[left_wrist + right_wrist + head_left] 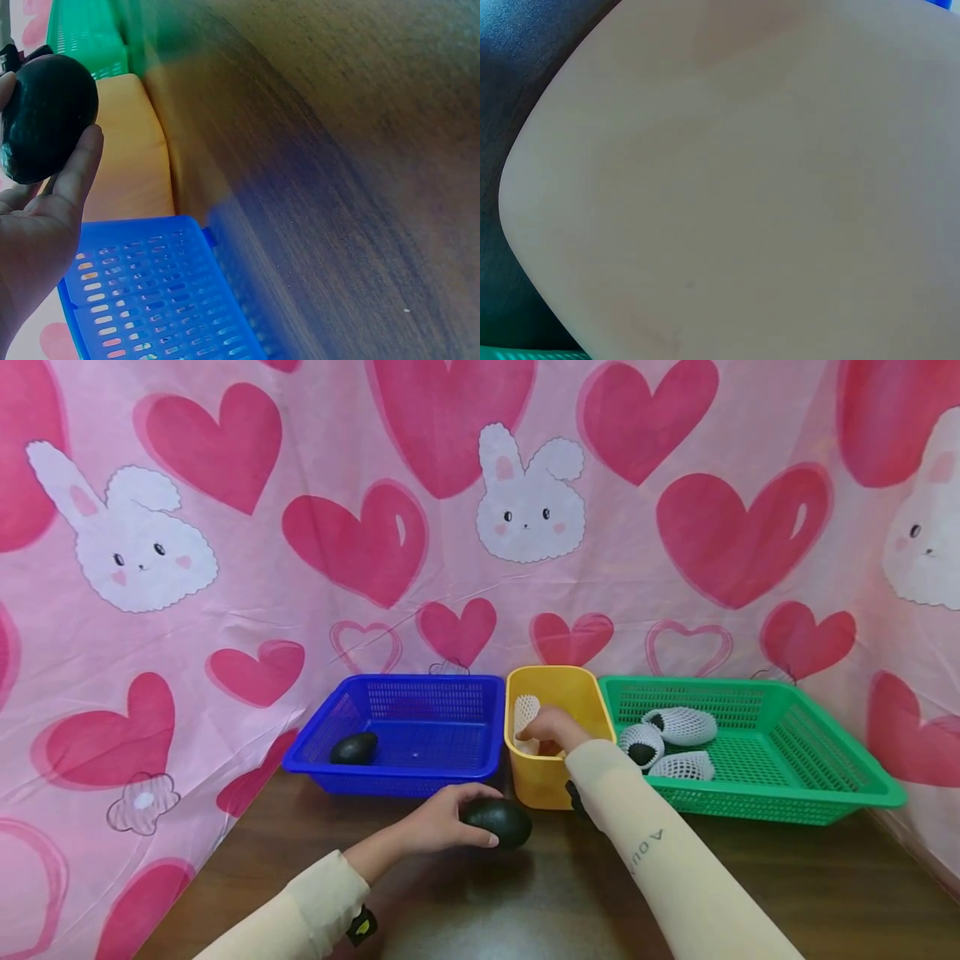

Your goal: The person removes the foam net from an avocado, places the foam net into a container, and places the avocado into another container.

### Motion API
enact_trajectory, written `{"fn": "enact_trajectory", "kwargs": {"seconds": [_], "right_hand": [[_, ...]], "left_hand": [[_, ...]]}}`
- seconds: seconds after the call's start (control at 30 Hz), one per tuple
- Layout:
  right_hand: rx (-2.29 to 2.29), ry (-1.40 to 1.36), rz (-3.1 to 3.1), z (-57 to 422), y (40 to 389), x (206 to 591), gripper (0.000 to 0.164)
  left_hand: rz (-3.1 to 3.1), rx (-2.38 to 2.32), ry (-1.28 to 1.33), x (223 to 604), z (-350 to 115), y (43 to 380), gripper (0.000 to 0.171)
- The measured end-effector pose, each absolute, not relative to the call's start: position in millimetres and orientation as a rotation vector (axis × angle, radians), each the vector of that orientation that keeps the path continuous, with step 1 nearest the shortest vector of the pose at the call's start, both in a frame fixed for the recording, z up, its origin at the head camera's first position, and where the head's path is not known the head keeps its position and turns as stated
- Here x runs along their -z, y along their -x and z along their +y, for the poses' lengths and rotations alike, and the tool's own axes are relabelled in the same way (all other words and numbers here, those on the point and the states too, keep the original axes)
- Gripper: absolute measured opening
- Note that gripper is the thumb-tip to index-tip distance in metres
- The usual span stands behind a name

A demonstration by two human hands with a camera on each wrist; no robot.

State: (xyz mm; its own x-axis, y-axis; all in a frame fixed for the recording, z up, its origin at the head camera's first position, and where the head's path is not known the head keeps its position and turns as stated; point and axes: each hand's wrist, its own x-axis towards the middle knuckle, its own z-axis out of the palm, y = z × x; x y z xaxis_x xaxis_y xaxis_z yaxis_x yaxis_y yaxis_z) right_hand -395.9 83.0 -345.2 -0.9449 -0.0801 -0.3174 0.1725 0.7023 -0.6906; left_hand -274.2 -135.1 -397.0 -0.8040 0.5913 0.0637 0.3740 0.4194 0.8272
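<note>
My left hand (442,820) holds a dark, smooth avocado (497,823) above the table, in front of the yellow bin (551,783). In the left wrist view the fingers and thumb lie round that avocado (51,116). My right hand (553,728) reaches down into the yellow bin, its fingers pinching a white foam net sleeve (527,708); the fingertips are partly hidden. Only bare skin fills most of the right wrist view. A second dark avocado (355,748) lies at the left in the blue basket (420,770).
To the right of the bin stands a green basket (780,797) with several dark avocados in white foam nets (686,726). All three containers stand side by side on a brown wooden table (480,910). A pink curtain with hearts and rabbits (465,577) hangs behind.
</note>
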Motion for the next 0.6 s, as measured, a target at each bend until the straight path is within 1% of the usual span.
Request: {"fn": "enact_trajectory", "kwargs": {"seconds": [0.33, 0.6], "right_hand": [[1.004, -0.025, 2.59, 85.3, 399.1, 345.8, 0.047], [0.956, -0.027, 2.628, 91.7, 398.9, 341.5, 0.043]], "left_hand": [[2.458, -1.315, -0.856, 397.6, -138.4, 273.2, 0.053], [2.455, -1.309, -0.849, 396.1, -139.9, 272.8, 0.053]]}}
